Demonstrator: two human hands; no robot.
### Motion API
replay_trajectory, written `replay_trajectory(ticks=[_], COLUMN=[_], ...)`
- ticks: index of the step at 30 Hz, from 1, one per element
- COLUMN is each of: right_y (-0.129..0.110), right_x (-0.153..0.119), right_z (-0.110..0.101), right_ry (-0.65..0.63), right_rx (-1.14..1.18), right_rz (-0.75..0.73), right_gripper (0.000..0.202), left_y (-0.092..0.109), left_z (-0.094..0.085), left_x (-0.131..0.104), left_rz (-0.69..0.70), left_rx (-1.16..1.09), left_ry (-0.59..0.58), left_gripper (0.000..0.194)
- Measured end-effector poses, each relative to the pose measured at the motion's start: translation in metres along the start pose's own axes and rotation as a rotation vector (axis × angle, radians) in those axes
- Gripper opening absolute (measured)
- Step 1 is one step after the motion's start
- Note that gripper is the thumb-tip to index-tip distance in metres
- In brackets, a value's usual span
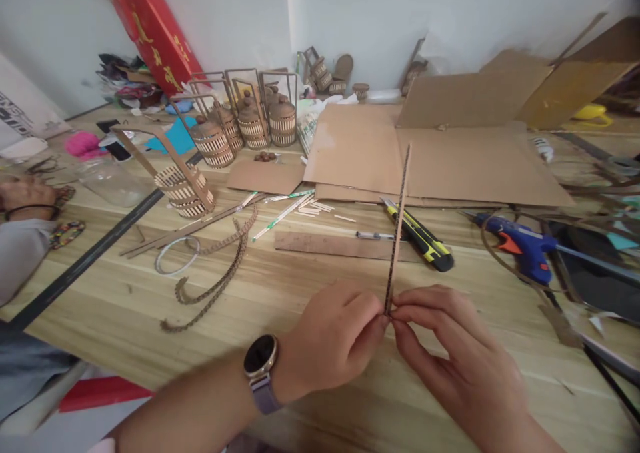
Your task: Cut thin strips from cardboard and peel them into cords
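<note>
A narrow strip of corrugated cardboard (400, 219) points away from me, its fluted edge showing. My left hand (335, 336), with a watch on the wrist, pinches its near end. On the other side of that end, the thumb and fingertips of my right hand (455, 353) are closed on it too. Just beyond the hands lie a yellow and black utility knife (423, 236), a pen (370, 235) and a flat brown cardboard strip (320, 243). Curved fluted cardboard strips (225, 276) and a pale ring (177, 256) rest to the left.
Large cardboard sheets (355, 149) cover the back middle. A blue glue gun (530, 243) lies at right. Several small handled baskets (250, 123) stand at back left, one unlidded basket (183, 189) nearer. At far left is another person's hand (27, 196).
</note>
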State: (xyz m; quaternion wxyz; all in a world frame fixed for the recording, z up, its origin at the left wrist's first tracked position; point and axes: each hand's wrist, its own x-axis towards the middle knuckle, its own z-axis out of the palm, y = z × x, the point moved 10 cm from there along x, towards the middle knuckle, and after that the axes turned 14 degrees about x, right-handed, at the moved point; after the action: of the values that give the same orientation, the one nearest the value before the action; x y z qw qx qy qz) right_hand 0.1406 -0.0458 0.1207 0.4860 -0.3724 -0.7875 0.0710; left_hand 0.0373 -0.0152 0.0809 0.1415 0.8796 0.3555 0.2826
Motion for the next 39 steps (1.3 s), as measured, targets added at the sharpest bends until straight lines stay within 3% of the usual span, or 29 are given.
replay_trajectory(ticks=[8,18,39], right_y=[-0.0008,-0.0029,-0.0028], right_x=[0.0007,0.0024,0.0046], right_z=[0.0033,0.0028,-0.0001], right_ry=[-0.022,-0.040,-0.045], right_rx=[0.032,0.027,0.111], right_rz=[0.012,-0.005,0.037], right_gripper=[0.018,0.020,0.019], left_y=[0.0094,0.0097,0.0083], left_z=[-0.0086,0.0001,-0.0086], left_x=[0.0004,-0.0017,0.0000], left_rz=[0.083,0.092,0.091], left_rx=[-0.116,-0.071,-0.223], left_ry=[0.068,-0.014,0.061], left_gripper=[0.019,0.018,0.014])
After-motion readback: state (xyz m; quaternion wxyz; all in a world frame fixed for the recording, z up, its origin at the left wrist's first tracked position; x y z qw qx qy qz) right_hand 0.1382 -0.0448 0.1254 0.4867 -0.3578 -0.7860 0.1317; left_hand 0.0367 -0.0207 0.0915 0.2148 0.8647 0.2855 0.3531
